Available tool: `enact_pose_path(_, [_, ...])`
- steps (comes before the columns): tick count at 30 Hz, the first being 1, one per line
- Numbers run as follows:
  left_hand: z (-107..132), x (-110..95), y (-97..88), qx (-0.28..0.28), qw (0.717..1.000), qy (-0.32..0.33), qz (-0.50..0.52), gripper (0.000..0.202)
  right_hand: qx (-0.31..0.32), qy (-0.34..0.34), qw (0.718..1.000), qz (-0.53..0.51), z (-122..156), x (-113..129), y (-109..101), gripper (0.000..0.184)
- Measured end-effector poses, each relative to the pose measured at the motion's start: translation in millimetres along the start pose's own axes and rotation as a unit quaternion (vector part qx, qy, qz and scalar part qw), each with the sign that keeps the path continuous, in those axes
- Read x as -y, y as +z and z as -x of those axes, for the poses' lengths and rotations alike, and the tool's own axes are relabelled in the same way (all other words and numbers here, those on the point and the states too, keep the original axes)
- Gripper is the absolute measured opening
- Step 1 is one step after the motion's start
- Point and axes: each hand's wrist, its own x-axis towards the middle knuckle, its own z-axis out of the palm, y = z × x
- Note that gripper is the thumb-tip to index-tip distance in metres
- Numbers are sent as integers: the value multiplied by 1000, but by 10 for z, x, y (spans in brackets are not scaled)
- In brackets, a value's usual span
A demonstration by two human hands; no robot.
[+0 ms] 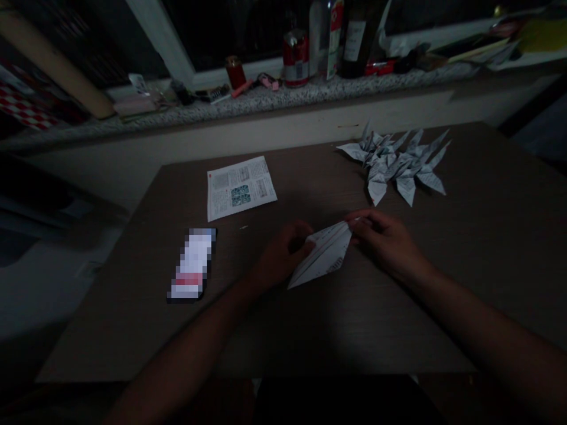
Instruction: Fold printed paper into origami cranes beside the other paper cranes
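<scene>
A folded sheet of printed paper (326,251), kite-shaped with pointed ends, is held between my hands just above the table. My left hand (287,251) grips its left edge, the thumb lying on top and the fingers curled behind. At the far right tip, my right hand (383,239) pinches the paper between thumb and fingers. Beyond my right hand sits a cluster of folded paper cranes (398,162) made from similar printed paper. To the left, a flat printed sheet (241,188) lies on the table.
A phone (191,264) with a lit, blurred screen lies left on the brown table (146,336). Behind, the granite windowsill (328,91) carries a red can (296,58), a small red jar (235,72), a dark bottle (354,41) and other clutter. The light is dim.
</scene>
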Motion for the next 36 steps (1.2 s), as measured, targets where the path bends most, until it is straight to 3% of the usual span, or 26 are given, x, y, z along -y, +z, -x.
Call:
enact_pose_path(4, [9,-10,-5,49,995,77,-47,20,-5,11,1000,-27,2,13,24,33])
enact_pose_path(7, [20,-36,11,48,992,110,-48,19,-6,18,999,-30,16,32,44,36])
enact_pose_path(15, [36,-61,49,63,995,30,-77,20,-5,56,996,-69,15,-7,55,37])
enact_pose_path(23, [23,-49,16,70,993,32,-88,18,-4,75,995,-72,-27,-100,6,31])
enact_pose_path(26, [10,-14,26,62,990,61,-108,18,3,52,998,-20,-41,-85,-16,32])
enact_pose_path(29, [-3,45,44,39,981,102,-162,21,10,-7,995,102,-71,-78,-71,31])
enact_pose_path(33, [-18,126,60,24,954,155,-256,25,7,-116,951,288,-150,-118,-177,26])
enact_pose_path(36, [-17,150,77,45,925,196,-321,28,27,-174,917,358,-215,-163,-239,20])
